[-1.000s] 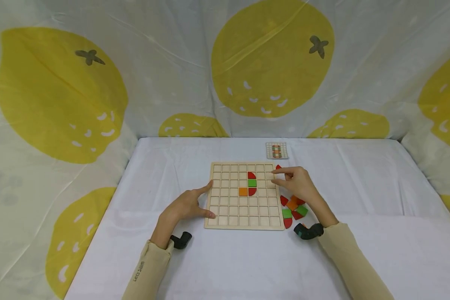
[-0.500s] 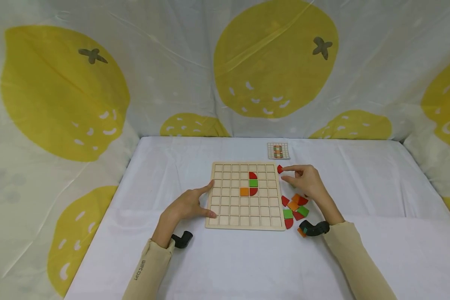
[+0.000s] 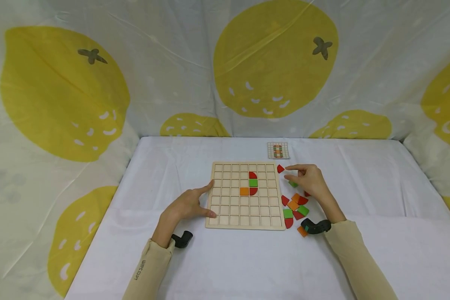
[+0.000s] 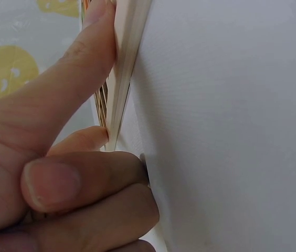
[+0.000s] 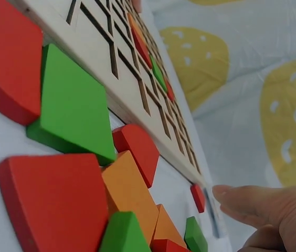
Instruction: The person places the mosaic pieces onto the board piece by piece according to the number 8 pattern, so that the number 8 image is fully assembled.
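Observation:
A wooden grid board (image 3: 225, 210) lies on the white cloth with two red quarter-circle pieces (image 3: 253, 175), a green square (image 3: 253, 183) and an orange square (image 3: 244, 191) in its cells. My left hand (image 3: 185, 205) touches the board's left edge with thumb and index finger spread along it; its other fingers fold under the palm in the left wrist view. Beyond the board's right edge hovers my right hand (image 3: 306, 180), thumb and index finger parted with nothing between them. Its index fingertip points at a loose red quarter-circle piece (image 3: 280, 168), a small gap away.
A heap of loose red, orange and green pieces (image 3: 293, 205) lies along the board's right side, partly under my right forearm. One green square (image 3: 293, 183) sits below my right hand. A small pattern card (image 3: 278, 151) lies behind the board. Lemon-print cloth (image 3: 195, 83) hangs behind.
My right hand has moved right, from over the board's right edge to the loose red piece, touched it and drawn slightly back. The red piece has turned a little. The left hand has stayed put.

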`<move>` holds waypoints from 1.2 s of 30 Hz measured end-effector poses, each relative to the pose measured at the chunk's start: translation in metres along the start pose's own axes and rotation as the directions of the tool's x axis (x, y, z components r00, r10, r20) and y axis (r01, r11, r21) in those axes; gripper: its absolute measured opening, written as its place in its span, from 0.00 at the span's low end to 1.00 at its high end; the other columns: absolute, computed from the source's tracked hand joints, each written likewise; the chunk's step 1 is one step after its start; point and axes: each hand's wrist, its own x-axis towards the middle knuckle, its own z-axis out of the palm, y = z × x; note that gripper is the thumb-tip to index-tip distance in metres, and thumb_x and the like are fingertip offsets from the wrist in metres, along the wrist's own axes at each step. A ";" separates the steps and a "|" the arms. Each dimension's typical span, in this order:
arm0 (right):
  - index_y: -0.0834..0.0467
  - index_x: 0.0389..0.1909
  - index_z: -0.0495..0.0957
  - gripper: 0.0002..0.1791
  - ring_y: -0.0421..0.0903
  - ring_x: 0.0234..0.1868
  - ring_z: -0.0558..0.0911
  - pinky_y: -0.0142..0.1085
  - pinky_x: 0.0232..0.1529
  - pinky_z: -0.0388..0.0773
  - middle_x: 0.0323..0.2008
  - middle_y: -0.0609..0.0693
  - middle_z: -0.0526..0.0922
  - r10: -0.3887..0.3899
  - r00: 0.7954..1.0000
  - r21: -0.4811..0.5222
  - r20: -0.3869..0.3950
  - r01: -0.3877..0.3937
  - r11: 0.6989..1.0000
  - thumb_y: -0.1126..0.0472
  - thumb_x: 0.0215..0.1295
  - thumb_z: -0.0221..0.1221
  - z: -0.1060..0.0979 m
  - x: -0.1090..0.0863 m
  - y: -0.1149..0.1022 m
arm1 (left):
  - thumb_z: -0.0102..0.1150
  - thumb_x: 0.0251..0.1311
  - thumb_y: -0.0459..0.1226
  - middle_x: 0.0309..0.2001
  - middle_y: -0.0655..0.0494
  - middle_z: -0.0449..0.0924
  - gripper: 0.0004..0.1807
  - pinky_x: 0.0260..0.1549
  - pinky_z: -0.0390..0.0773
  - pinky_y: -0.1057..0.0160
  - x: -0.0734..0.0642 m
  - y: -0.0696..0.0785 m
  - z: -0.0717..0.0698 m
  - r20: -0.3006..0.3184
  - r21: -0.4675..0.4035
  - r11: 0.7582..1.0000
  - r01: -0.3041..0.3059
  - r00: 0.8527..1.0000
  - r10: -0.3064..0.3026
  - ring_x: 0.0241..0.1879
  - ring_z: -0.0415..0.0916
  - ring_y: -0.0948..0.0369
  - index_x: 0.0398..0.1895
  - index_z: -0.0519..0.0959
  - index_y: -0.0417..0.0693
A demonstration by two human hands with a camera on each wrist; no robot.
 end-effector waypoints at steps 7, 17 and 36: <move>0.58 0.54 0.87 0.19 0.43 0.15 0.60 0.33 0.18 0.55 0.17 0.45 0.59 0.026 1.000 -0.013 0.011 -0.026 1.000 0.54 0.65 0.71 -0.007 -0.003 0.003 | 0.81 0.47 0.53 0.71 0.34 0.71 0.62 0.69 0.69 0.42 0.000 0.000 0.001 0.002 -0.003 1.000 -0.007 1.000 0.007 0.70 0.72 0.47 0.83 0.52 0.63; 0.58 0.53 0.88 0.19 0.42 0.16 0.63 0.33 0.20 0.56 0.16 0.44 0.61 0.007 0.999 -0.031 0.044 -0.005 0.999 0.54 0.64 0.72 -0.012 -0.013 0.010 | 0.81 0.47 0.52 0.72 0.34 0.69 0.62 0.68 0.70 0.42 0.001 -0.001 0.002 0.007 -0.007 1.000 -0.009 1.000 0.009 0.70 0.72 0.45 0.84 0.52 0.62; 0.58 0.42 0.90 0.16 0.40 0.20 0.62 0.34 0.24 0.56 0.16 0.43 0.58 0.005 0.994 -0.073 0.112 0.003 0.997 0.54 0.57 0.77 -0.021 -0.044 0.023 | 0.82 0.46 0.51 0.63 0.32 0.78 0.62 0.68 0.70 0.43 0.002 -0.002 0.001 -0.003 -0.015 0.999 -0.028 1.000 0.028 0.64 0.77 0.49 0.83 0.53 0.62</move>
